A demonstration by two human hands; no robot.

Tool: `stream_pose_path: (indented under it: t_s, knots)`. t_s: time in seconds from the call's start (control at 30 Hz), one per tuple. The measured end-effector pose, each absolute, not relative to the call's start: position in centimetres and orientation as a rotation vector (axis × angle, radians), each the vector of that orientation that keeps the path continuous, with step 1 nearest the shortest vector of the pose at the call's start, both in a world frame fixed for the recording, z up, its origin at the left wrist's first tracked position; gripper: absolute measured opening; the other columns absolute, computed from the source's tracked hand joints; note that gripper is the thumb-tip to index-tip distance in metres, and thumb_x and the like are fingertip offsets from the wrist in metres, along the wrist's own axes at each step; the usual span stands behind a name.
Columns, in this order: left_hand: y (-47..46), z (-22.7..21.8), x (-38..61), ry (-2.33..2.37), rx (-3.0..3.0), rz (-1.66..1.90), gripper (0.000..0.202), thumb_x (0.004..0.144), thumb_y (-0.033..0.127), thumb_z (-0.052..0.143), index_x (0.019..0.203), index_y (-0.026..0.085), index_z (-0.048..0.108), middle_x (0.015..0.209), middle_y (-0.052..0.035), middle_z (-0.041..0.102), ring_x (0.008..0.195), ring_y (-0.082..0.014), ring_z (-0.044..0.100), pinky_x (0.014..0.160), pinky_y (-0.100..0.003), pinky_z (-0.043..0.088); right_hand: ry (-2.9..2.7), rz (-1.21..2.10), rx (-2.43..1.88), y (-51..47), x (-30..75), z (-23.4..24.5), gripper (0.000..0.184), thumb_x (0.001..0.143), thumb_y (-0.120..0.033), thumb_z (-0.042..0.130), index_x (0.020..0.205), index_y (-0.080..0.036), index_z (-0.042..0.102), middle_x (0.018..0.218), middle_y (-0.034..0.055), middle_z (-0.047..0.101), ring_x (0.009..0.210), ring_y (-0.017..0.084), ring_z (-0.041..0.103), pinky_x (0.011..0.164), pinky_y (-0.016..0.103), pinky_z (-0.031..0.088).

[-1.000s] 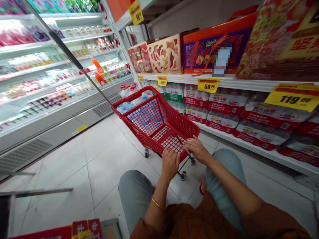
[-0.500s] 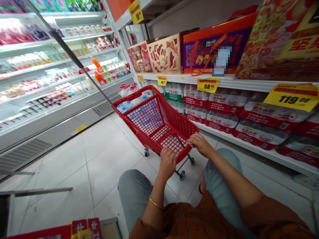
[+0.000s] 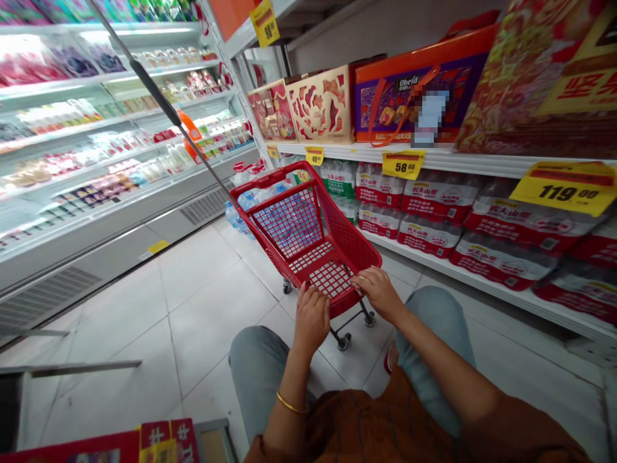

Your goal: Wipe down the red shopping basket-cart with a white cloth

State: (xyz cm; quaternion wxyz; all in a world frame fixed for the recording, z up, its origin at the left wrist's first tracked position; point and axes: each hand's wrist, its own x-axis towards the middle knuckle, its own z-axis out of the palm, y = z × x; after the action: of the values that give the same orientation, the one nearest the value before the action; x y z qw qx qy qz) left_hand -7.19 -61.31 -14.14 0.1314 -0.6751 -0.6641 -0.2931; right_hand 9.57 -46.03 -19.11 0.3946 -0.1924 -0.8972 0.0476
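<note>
A small red shopping cart (image 3: 355,239) with mesh sides stands on the tiles in front of my knees. My left hand (image 3: 311,316) is curled over its near rim, with a gold bangle on that wrist. To the right, my right hand (image 3: 378,289) grips the same rim near the corner, fingers bent over the edge. From the cart's far handle a thin pole (image 3: 157,90) with a grey sleeve slants to the upper left, with an orange flag (image 3: 189,127) beside it. Shrink-wrapped water bottles (image 3: 284,218) show through the cart's far panel.
A lit refrigerated display (image 3: 120,148) runs along the left. On the right, a shelf (image 3: 337,153) carries gift boxes (image 3: 321,106) above packs of bottled water (image 3: 429,238). A metal-legged stand (image 3: 87,368) and red boxes (image 3: 120,447) are at lower left.
The cart's near end has swung slightly left and closer to me, while its far handle has shifted right. Both hands moved with the rim. The pole has shifted right.
</note>
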Motion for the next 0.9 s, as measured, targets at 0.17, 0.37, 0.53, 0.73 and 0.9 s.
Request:
stream_pose_path:
  t_s: [0.17,0.37,0.53,0.73,0.9]
  knots:
    - [-60.4,-14.3,-4.4,-1.966,-1.910,-0.800,0.024,0.093,0.018,0.044,0.109,0.020,0.061,0.105,-0.0079,0.068,0.107,-0.0253,0.057,0.111,-0.055,0.036,-2.268,0.129,-0.557,-47.9,8.6,-18.6,0.024,0.096,-0.025,0.048,0.112,-0.021,0.065,0.103,0.0091,0.066,0.102,0.024,0.052,0.100,0.048,0.042]
    - [-58.7,-16.2,-2.7,-2.092,-1.709,-0.817,0.022,0.095,0.020,0.041,0.101,0.019,0.062,0.092,-0.0086,0.069,0.092,-0.0246,0.060,0.093,-0.047,0.041,-2.317,0.138,-0.457,-48.9,8.6,-18.3,0.030,0.097,-0.020,0.043,0.120,-0.023,0.062,0.112,0.0083,0.065,0.111,0.023,0.052,0.107,0.050,0.039]
    - [-58.6,-16.5,-3.4,-2.111,-1.697,-0.793,0.025,0.097,0.024,0.041,0.087,0.020,0.063,0.076,-0.0048,0.066,0.078,-0.0218,0.058,0.083,-0.040,0.039,-2.362,0.092,-0.391,-47.5,9.2,-18.9,0.027,0.096,-0.021,0.047,0.117,-0.025,0.064,0.108,0.0056,0.067,0.111,0.021,0.055,0.113,0.053,0.032]
    - [-58.5,-16.7,-3.6,-2.115,-1.687,-0.771,0.023,0.097,0.026,0.043,0.091,0.020,0.064,0.077,-0.0043,0.068,0.077,-0.0218,0.057,0.083,-0.039,0.037,-2.339,0.131,-0.394,-45.6,10.4,-19.6,0.027,0.096,-0.023,0.047,0.118,-0.026,0.063,0.109,0.0059,0.067,0.119,0.022,0.053,0.112,0.051,0.035]
    - [-58.7,-16.5,-3.5,-2.150,-1.672,-0.739,0.023,0.096,0.026,0.043,0.091,0.021,0.064,0.077,-0.0039,0.068,0.077,-0.0213,0.057,0.078,-0.037,0.036,-2.327,0.205,-0.389,-43.5,11.8,-20.3,0.028,0.095,-0.023,0.051,0.120,-0.027,0.062,0.112,0.0061,0.067,0.125,0.023,0.051,0.111,0.055,0.034]
